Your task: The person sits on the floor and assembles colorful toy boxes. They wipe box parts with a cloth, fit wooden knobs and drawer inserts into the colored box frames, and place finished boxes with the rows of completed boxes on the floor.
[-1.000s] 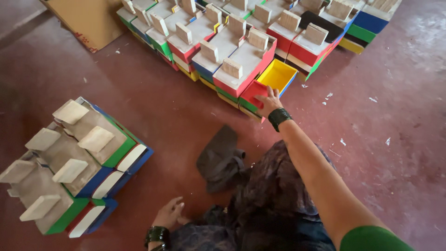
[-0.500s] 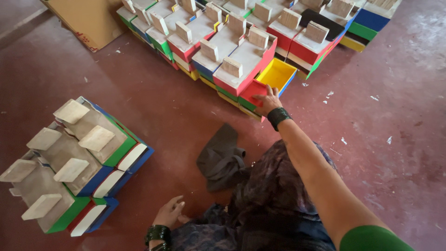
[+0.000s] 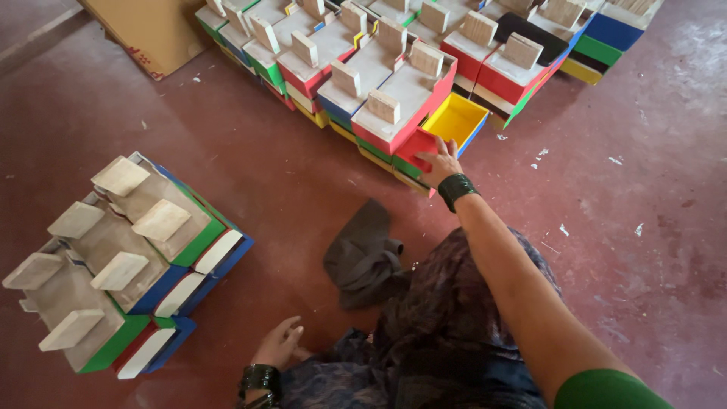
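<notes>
My right hand (image 3: pixel 439 161) reaches forward, fingers closed on the red side of a painted wooden box (image 3: pixel 418 144) at the front of a stack. A yellow-lined open box (image 3: pixel 457 119) sits just behind that hand. The stack of coloured wooden boxes (image 3: pixel 394 68) with bare wood handles on their lids runs along the far side. My left hand (image 3: pixel 279 344) rests near the floor beside my lap, fingers loosely apart, holding nothing. A dark grey cloth (image 3: pixel 363 254) lies on the floor between my hands.
A second stack of coloured boxes (image 3: pixel 121 257) with wooden handles stands on the red floor at the left. A brown cardboard box (image 3: pixel 151 30) sits at the top left. White paint flecks (image 3: pixel 564 227) dot the floor at the right.
My right hand has stayed on the red box, shifting only slightly. The left hand holds its place by my lap.
</notes>
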The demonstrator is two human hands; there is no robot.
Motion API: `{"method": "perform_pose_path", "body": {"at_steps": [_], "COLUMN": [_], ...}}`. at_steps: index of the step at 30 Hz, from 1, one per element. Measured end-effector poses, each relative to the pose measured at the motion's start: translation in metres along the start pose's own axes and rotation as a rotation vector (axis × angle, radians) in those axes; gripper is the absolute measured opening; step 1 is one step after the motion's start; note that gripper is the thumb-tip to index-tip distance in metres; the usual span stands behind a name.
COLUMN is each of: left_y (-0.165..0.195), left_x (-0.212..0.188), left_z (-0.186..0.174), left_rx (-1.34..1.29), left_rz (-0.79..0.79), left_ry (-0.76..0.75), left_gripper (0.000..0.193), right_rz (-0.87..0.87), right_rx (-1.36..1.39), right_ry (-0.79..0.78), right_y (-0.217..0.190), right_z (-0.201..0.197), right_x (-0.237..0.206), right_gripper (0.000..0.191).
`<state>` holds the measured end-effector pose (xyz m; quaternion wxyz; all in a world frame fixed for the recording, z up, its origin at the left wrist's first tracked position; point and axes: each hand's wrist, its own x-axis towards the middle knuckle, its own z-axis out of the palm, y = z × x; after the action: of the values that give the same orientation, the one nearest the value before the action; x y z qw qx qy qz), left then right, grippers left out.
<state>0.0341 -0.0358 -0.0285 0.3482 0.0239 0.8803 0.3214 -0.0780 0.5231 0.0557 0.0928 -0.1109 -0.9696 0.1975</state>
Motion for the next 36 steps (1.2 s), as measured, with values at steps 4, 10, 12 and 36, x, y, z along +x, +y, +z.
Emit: {"method": "perform_pose_path", "body": {"at_steps": [4, 10, 12, 36], "left_y": [-0.006, -0.003, 0.001, 0.009], "left_x": [0.001, -0.001, -0.003, -0.007], "left_z": [0.001, -0.002, -0.003, -0.006], "left_rx": [0.020, 0.032, 0.034, 0.031], "left_rz": [0.055, -0.014, -0.062, -0.041], "left_ry": [0.038, 0.009, -0.007, -0.005], "left_gripper": [0.054, 0.054, 0.054, 0.056], "right_rz": [-0.010, -0.026, -0.020, 0.024], "right_rx": [0.002, -0.016, -0.017, -0.028], "right_ry": [0.011, -0.003, -0.009, -0.026], "right_y": [-0.001, -0.001, -0.001, -0.002], "right_z": [-0.001, 0.000, 0.001, -0.001], "right_x": [-0.002, 0.000, 0.000, 0.001], "right_gripper": [0.071, 0.072, 0.072, 0.075]}}
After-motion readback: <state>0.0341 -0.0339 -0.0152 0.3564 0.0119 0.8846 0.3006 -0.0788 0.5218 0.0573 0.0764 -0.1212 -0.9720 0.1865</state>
